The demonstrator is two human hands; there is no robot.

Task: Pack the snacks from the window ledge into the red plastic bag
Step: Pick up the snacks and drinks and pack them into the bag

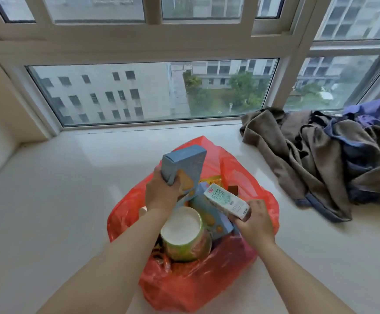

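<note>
The red plastic bag [198,279] lies open on the white window ledge [59,211], in the middle of the view. My left hand [160,192] grips a blue biscuit box [184,165], held upright over the bag's mouth. My right hand [254,219] holds a small white milk carton [226,200] by its lower end, tilted above the bag. Inside the bag sit a green-rimmed instant noodle cup [183,234] with a white lid, a second blue box [214,218] and a yellow packet [211,177], partly hidden.
A heap of brown and blue clothes [325,162] lies on the ledge at the right. The window glass [152,91] runs along the back of the ledge. A side wall [0,105] closes the left end.
</note>
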